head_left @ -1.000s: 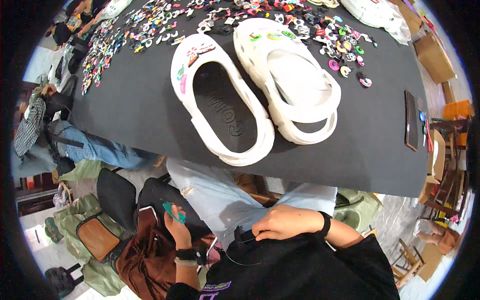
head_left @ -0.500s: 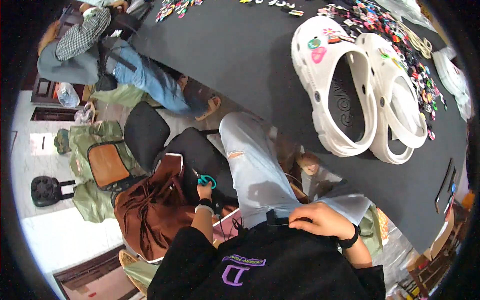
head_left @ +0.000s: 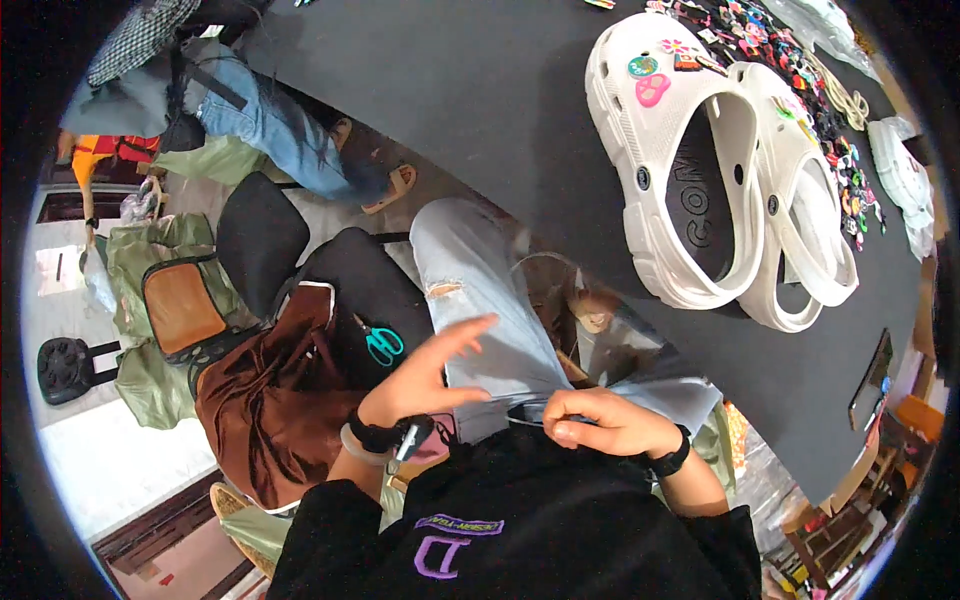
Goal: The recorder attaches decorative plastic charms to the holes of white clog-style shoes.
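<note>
My left hand (head_left: 422, 378) is raised over my lap with its fingers apart and nothing in it. Beside it, teal-handled scissors (head_left: 384, 346) lie on a black chair seat (head_left: 350, 285). At my waist, my right hand (head_left: 612, 424) is closed with the fingers curled in. Whatever it may hold is hidden. On the dark grey table stand two white clogs, a nearer one (head_left: 634, 125) and one behind it to the right (head_left: 775, 235). Colourful charms (head_left: 650, 90) decorate the upper of the nearer clog.
Many small coloured charms (head_left: 775, 40) lie along the far right of the dark table (head_left: 450, 90). Clear plastic bags (head_left: 900, 175) and a black phone-like slab (head_left: 870, 380) are near its right edge. Brown cloth (head_left: 265, 410) drapes at my left. Another person's jeans-clad leg (head_left: 270, 135) is farther off.
My left hand has let go of the scissors, leaving them on the chair, and has moved right and toward my lap. My right hand has curled its fingers in. The view has shifted slightly.
</note>
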Demonstrator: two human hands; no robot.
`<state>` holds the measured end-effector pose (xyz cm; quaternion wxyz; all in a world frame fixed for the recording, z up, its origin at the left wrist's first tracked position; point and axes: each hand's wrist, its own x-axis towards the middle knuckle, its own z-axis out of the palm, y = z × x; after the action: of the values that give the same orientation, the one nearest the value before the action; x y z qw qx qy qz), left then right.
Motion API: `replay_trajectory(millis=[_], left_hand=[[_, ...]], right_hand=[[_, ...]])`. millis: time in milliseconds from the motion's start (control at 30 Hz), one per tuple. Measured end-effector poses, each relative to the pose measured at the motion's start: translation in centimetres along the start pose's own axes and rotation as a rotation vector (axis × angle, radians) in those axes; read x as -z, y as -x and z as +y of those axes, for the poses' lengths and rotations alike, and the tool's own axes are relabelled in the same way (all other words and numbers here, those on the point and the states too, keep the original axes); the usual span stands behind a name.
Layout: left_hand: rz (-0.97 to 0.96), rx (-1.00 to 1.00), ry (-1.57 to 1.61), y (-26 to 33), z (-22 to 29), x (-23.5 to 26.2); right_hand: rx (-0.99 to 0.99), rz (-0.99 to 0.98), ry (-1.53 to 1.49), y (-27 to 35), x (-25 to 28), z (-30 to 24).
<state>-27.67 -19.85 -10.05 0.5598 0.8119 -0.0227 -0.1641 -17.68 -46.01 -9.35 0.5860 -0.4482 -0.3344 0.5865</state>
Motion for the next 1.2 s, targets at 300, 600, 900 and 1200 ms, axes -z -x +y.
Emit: replay_trajectory(millis=[300,600,900,1200], left_hand=[[-0.196,0.116,0.195,-2.1,2.0,-3.4],[0.212,0.669,0.368,9.0,-6.7,0.3],[0.016,1.254,0.594,30.0,-19.8,-9.9],[0.525,1.297,0.833,35.2,-23.8,-21.9]], right_hand=[[0.169,0.091,-0.275,0.1,0.2,2.0],[0.096,0.369,-0.133,1.4,2.5,1.3],[-0.033,0.358,-0.114,2.0,4.1,0.1],[-0.181,0.465,0.079,1.0,4.2,-0.8]])
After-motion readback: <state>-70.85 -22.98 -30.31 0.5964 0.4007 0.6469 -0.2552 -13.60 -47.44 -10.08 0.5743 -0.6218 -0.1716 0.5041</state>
